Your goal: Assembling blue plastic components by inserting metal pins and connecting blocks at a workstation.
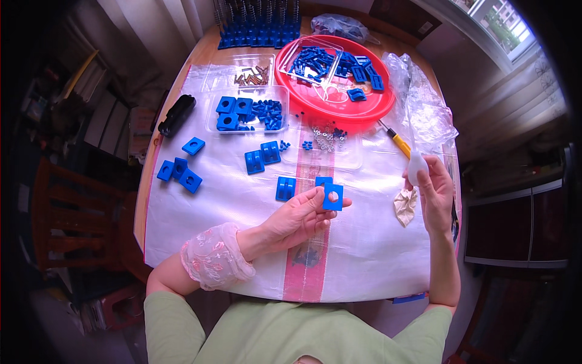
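Note:
My left hand [297,219] pinches a flat blue plastic square with a round hole [328,205] between thumb and fingers, above the middle of the cloth. Just behind it another blue piece [324,181] is partly hidden. A blue ribbed block [285,188] lies beside my left fingertips. My right hand [434,188] is raised at the right, closed around a white translucent teardrop-shaped thing [417,167] with a thin stem pointing up; its kind is unclear. Near that hand are a yellow-handled screwdriver [400,144] and a crumpled beige scrap [405,207].
Loose blue holed pieces [190,181] lie at the left, near a black case [177,115]. Clear boxes hold blue parts [267,114] and brass-coloured pins [253,76]. A red basin [291,90] of blue parts stands behind, with crumpled clear plastic [424,103] to its right. Small rings [327,138] lie nearer.

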`<action>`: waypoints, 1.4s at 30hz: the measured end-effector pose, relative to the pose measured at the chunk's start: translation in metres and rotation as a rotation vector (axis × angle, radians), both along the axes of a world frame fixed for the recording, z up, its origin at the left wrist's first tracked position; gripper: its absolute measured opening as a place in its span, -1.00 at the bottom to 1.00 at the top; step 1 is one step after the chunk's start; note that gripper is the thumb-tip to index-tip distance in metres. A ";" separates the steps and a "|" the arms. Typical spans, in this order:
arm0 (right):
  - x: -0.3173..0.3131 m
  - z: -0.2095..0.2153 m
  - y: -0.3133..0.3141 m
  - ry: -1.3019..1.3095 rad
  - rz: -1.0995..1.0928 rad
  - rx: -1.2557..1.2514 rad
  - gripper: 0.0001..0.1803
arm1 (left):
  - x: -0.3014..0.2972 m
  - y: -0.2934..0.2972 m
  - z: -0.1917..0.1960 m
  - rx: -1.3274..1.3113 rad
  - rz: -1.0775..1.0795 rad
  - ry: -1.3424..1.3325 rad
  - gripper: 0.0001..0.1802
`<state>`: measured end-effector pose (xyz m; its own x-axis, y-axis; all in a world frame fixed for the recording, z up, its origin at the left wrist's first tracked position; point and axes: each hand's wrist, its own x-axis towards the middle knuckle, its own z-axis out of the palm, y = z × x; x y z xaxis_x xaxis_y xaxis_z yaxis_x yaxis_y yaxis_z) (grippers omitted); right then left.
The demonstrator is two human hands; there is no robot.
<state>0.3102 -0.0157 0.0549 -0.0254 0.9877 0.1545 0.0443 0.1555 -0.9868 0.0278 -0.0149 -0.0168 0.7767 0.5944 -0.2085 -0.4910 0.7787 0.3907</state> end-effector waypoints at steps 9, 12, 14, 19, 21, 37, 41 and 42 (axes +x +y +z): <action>0.011 -0.028 0.000 0.560 -0.067 -0.175 -0.72 | -0.001 0.001 -0.001 -0.041 0.011 -0.006 -0.72; 0.015 -0.040 0.000 0.559 -0.167 -0.217 -0.75 | 0.000 0.001 -0.002 -0.039 0.007 -0.006 -0.73; 0.015 -0.043 0.000 0.506 -0.130 -0.204 -0.76 | 0.000 0.001 -0.004 -0.035 0.001 -0.008 -0.73; 0.010 -0.040 -0.003 0.437 -0.103 -0.177 -0.76 | -0.002 0.000 -0.007 -0.039 -0.001 -0.004 -0.72; 0.009 -0.039 -0.005 0.405 -0.095 -0.148 -0.77 | -0.002 0.000 -0.008 -0.025 0.002 0.000 -0.71; -0.010 -0.034 -0.021 0.231 -0.140 -0.019 -0.72 | -0.002 0.000 -0.003 -0.046 -0.006 0.019 -0.73; -0.011 -0.033 -0.022 0.215 -0.160 -0.020 -0.73 | -0.002 0.000 -0.002 -0.033 -0.010 0.034 -0.72; -0.011 -0.032 -0.023 0.217 -0.159 -0.019 -0.72 | -0.002 0.000 -0.002 -0.031 -0.010 0.036 -0.72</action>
<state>0.2987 -0.0385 0.0227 0.1624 0.9793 0.1212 -0.1460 0.1453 -0.9786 0.0257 -0.0151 -0.0186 0.7745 0.5790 -0.2548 -0.4689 0.7958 0.3832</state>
